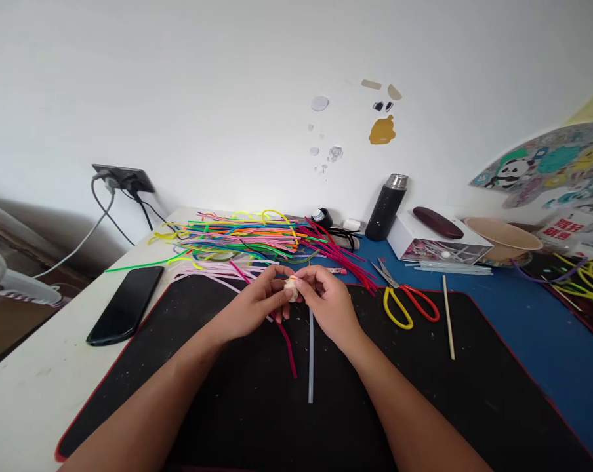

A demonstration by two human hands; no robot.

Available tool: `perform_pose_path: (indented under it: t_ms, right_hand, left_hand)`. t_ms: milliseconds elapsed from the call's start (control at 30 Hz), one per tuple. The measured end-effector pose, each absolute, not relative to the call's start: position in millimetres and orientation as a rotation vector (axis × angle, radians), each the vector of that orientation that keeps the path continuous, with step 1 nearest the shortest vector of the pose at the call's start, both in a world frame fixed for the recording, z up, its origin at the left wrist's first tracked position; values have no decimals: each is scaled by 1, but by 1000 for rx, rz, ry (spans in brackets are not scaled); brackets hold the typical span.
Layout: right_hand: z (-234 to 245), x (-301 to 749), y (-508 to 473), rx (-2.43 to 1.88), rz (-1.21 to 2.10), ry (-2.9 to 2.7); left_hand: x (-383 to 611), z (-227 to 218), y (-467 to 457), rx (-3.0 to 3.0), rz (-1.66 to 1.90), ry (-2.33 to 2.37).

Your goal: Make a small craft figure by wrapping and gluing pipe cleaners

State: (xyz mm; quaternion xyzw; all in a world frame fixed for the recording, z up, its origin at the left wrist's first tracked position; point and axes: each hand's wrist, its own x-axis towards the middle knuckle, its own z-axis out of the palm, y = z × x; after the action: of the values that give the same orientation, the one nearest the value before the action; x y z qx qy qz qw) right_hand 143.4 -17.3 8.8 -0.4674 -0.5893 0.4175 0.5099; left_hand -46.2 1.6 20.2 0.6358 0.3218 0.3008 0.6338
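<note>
Over the middle of the black mat (257,413): small cream piece (290,288) pinched between both hands, right in the grip.
Left hand (257,303) has thumb and fingers closed on its left side; right hand (330,307) does the same from the right, so neither is nearer. Piece sits at the fingertips, not in a palm; it looks compact, and fingers hide too much to call a long axis. Crimson fuzzy stem (290,354) emerges below left hand, slanting down-right toward the wearer. Translucent stick (311,367) runs from under right hand's fingers, nearly straight toward the wearer. Can't tell if either is held or just lying there.
</note>
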Motion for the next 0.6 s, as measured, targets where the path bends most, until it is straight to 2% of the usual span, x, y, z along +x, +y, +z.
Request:
perform_pose_path:
  t_ms: [600]
  right_hand:
    - [5, 146, -16, -1208, 947, -1504]
  left_hand:
    - [-43, 19, 1, 1461, 713, 813]
